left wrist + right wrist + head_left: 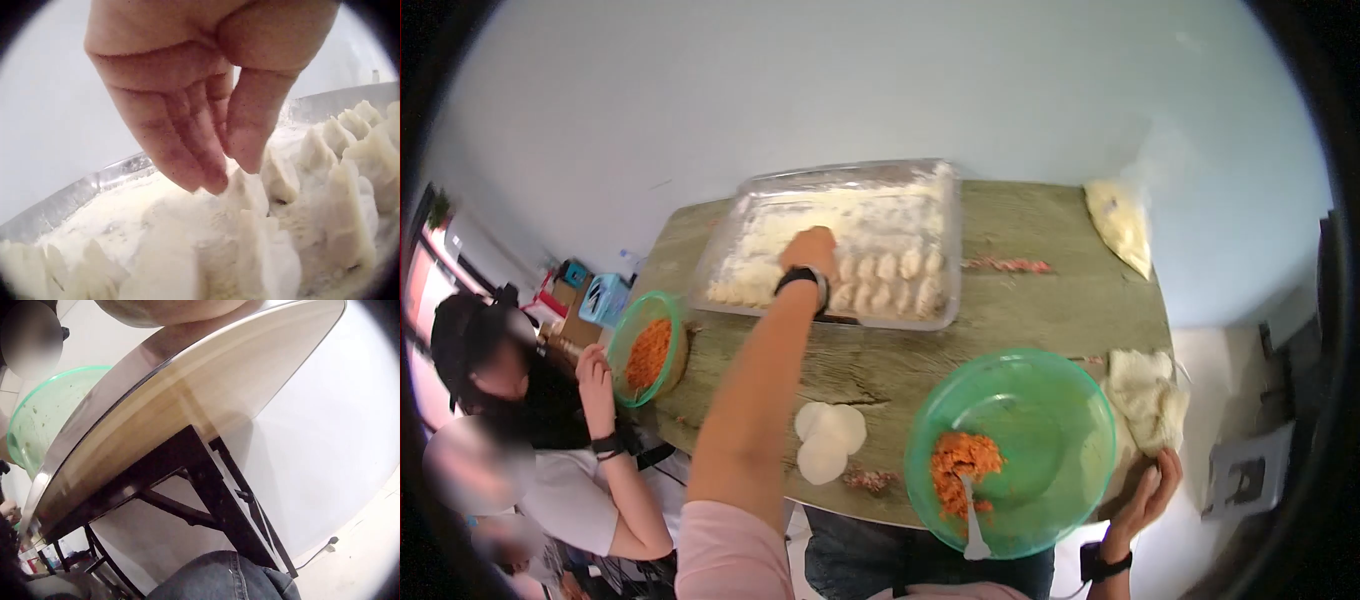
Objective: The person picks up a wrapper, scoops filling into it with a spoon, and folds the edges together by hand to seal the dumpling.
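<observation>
My left hand (810, 252) is over a floured clear tray (945, 313), reaching down with fingers extended. In the left wrist view, the thumb and fingertips of the left hand (187, 106) come down right at the top of a pale dumpling (250, 190), a small gap between them. Rows of dumplings (887, 268) fill the tray's near right part; more line its near left edge. My right hand (1148, 497) rests at the table's right edge, fingers loosely bent beside a pale cloth (1147, 400).
A green bowl (1050, 430) holds orange filling (962, 462) and a white spoon (974, 530). Round wrappers (828, 440) lie left of it. Another person (590, 490) sits at left by a second bowl (675, 375). A bag (1118, 225) lies at the far right corner.
</observation>
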Motion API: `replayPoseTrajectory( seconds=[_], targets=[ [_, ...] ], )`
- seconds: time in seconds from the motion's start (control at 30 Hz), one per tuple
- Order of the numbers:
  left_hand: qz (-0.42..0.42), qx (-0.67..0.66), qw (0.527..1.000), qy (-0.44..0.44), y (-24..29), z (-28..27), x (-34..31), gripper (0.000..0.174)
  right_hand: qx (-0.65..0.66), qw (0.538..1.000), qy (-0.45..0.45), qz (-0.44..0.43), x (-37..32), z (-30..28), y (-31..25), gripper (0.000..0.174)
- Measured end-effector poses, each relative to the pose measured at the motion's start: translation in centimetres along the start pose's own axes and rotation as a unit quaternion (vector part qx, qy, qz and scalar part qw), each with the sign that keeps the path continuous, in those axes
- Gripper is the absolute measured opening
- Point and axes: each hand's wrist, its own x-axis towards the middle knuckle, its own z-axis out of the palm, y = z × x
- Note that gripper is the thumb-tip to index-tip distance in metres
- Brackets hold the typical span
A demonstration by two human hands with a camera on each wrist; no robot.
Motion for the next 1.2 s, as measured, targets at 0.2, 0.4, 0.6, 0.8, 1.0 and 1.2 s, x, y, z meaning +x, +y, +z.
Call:
replayPoseTrajectory(
  seconds=[0.2, 0.4, 0.6, 0.8, 1.0, 1.2],
  targets=[
    [0.178, -0.393, 0.902, 0.016, 2.8, -5.7, -4.8, 0.025, -0.05, 0.999, -0.009, -0.019, 0.4, -0.4, -1.7, 0.022],
    [0.123, -0.634, 0.758, -0.087, 8.8, -14.0, -19.1, 0.024, -0.057, 0.997, -0.015, -0.051, 0.4, -1.3, -2.3, 0.02],
    [0.21, -0.678, 0.699, -0.083, 7.3, -15.0, -29.9, 0.016, -0.084, 0.976, -0.183, -0.087, 0.3, -2.4, -2.5, 0.034],
    [0.185, -0.743, 0.627, -0.144, 5.8, -13.3, -35.4, 0.017, -0.179, 0.964, -0.172, -0.09, -0.9, -2.4, -3.9, 0.049],
    [0.123, -0.734, 0.654, -0.14, 5.5, -11.6, -37.8, 0.013, -0.156, 0.974, -0.162, -0.034, -1.2, -1.6, -3.6, 0.05],
    [0.076, -0.71, 0.683, -0.157, 4.3, -10.3, -39.4, 0.012, -0.215, 0.969, -0.122, -0.024, -1.1, -2.4, -3.7, 0.046]
  ],
)
